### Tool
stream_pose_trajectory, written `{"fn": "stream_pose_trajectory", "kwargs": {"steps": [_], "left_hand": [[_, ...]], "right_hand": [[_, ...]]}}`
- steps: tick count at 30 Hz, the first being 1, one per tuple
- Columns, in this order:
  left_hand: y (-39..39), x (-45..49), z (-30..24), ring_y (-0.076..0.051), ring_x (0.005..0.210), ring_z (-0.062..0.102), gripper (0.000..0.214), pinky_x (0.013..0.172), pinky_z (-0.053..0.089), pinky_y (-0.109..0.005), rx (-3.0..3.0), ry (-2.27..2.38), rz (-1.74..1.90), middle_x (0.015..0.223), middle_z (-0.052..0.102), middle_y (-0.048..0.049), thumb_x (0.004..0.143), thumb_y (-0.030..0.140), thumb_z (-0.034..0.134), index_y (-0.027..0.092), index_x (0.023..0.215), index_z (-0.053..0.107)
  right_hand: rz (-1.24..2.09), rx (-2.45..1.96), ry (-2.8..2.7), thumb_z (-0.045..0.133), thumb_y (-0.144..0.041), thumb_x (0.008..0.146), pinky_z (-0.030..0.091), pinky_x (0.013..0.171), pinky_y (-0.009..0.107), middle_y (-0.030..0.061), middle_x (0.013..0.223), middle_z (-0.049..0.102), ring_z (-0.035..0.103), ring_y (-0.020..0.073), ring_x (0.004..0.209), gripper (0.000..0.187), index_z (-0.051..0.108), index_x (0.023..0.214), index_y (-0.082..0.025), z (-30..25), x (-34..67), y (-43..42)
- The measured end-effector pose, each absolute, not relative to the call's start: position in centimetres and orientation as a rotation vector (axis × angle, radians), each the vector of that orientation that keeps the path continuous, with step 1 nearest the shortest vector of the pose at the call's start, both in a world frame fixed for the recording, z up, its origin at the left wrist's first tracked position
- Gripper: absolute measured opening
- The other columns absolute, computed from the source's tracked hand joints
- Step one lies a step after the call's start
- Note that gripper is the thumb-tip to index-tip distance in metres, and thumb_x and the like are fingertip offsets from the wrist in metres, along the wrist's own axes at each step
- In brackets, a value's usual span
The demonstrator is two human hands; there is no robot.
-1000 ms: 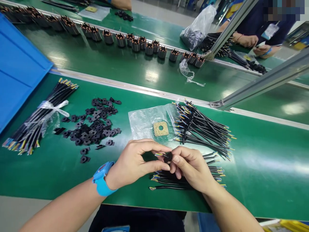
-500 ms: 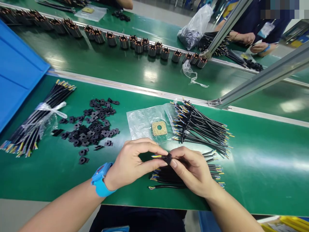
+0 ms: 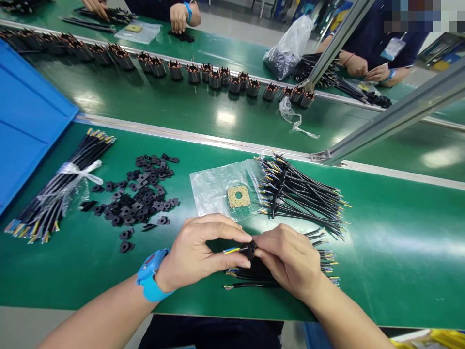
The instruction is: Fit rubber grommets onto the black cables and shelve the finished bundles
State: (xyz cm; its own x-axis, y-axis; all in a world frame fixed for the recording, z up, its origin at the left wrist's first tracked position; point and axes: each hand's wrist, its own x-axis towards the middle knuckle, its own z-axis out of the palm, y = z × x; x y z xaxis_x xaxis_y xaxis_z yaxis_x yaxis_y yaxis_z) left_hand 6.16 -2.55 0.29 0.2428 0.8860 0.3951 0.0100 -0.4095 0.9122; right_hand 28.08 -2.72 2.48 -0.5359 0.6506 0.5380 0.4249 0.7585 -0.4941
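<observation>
Between thumb and forefinger my left hand (image 3: pixel 203 245) grips a small black rubber grommet (image 3: pixel 247 249) by its edges. A black cable runs through the grommet, and its bared yellow and blue wires (image 3: pixel 231 250) stick out to the left inside the curve of my fingers. Close against the grommet's right side, my right hand (image 3: pixel 290 257) pinches the cable, most of which is hidden by the fingers. Beneath both hands lies a row of black cables (image 3: pixel 254 274) with coloured wire ends.
Loose black grommets (image 3: pixel 138 198) are heaped left of centre, beside a tied cable bundle (image 3: pixel 65 184). A clear bag with a yellow sponge (image 3: pixel 239 196) lies ahead, next to cables fitted with grommets (image 3: pixel 305 191). Motor stators (image 3: pixel 214 80) line the conveyor; co-workers' hands (image 3: pixel 363 69) are beyond.
My left fingers have opened slightly wider around the grommet, and more of the wires shows. My right fingertips have closed in nearer to it. The view has tilted up a little.
</observation>
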Motion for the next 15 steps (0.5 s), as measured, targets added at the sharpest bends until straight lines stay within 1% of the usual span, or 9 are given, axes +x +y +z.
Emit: {"fn": "stream_pose_trajectory", "kwargs": {"steps": [2, 4, 7, 10, 15], "left_hand": [[-2.8, 6.3, 0.2, -0.014, 0.081, 0.078, 0.036, 0.079, 0.061, -0.017, 1.573, 0.828, 1.270, 0.087, 0.082, -0.0023, 0.067, 0.025, 0.095, 0.022, 0.101, 0.082], [-3.1, 6.4, 0.1, -0.013, 0.079, 0.078, 0.041, 0.078, 0.062, -0.017, 1.452, 0.820, 1.226, 0.088, 0.082, -0.0011, 0.068, 0.024, 0.094, 0.024, 0.106, 0.081], [-3.4, 6.4, 0.2, -0.012, 0.076, 0.077, 0.037, 0.076, 0.062, -0.016, 1.347, 0.843, 1.173, 0.086, 0.082, 0.0003, 0.070, 0.021, 0.093, 0.026, 0.106, 0.082], [-3.4, 6.4, 0.2, -0.011, 0.075, 0.076, 0.035, 0.074, 0.060, -0.014, 1.389, 0.844, 1.170, 0.085, 0.081, 0.0002, 0.071, 0.016, 0.092, 0.027, 0.103, 0.083], [-3.4, 6.2, 0.4, -0.011, 0.078, 0.076, 0.034, 0.075, 0.061, -0.016, 1.356, 0.833, 1.164, 0.088, 0.081, 0.0002, 0.076, 0.009, 0.085, 0.028, 0.103, 0.083]], "right_hand": [[0.237, -0.793, -2.251, 0.061, -0.015, 0.101, 0.053, 0.062, 0.026, 0.0068, 0.083, 0.076, 0.065, 0.0129, 0.068, 0.012, 0.067, 0.111, -0.013, 2.5, 28.4, -3.0], [0.123, -0.790, -2.301, 0.062, -0.012, 0.099, 0.054, 0.061, 0.026, 0.0076, 0.086, 0.078, 0.066, 0.0137, 0.070, 0.019, 0.066, 0.118, -0.012, 2.7, 28.8, -3.3], [0.056, -0.773, -2.363, 0.062, -0.009, 0.096, 0.055, 0.062, 0.027, 0.0081, 0.090, 0.079, 0.067, 0.0144, 0.074, 0.028, 0.066, 0.123, -0.011, 2.9, 29.3, -3.6], [0.036, -0.745, -2.366, 0.063, -0.007, 0.094, 0.056, 0.063, 0.027, 0.0088, 0.090, 0.079, 0.068, 0.0149, 0.077, 0.028, 0.067, 0.122, -0.008, 2.7, 29.4, -3.8], [0.016, -0.753, -2.344, 0.065, -0.005, 0.092, 0.058, 0.067, 0.029, 0.0110, 0.096, 0.079, 0.070, 0.0173, 0.085, 0.029, 0.070, 0.120, -0.006, 2.6, 29.3, -3.9]]}}
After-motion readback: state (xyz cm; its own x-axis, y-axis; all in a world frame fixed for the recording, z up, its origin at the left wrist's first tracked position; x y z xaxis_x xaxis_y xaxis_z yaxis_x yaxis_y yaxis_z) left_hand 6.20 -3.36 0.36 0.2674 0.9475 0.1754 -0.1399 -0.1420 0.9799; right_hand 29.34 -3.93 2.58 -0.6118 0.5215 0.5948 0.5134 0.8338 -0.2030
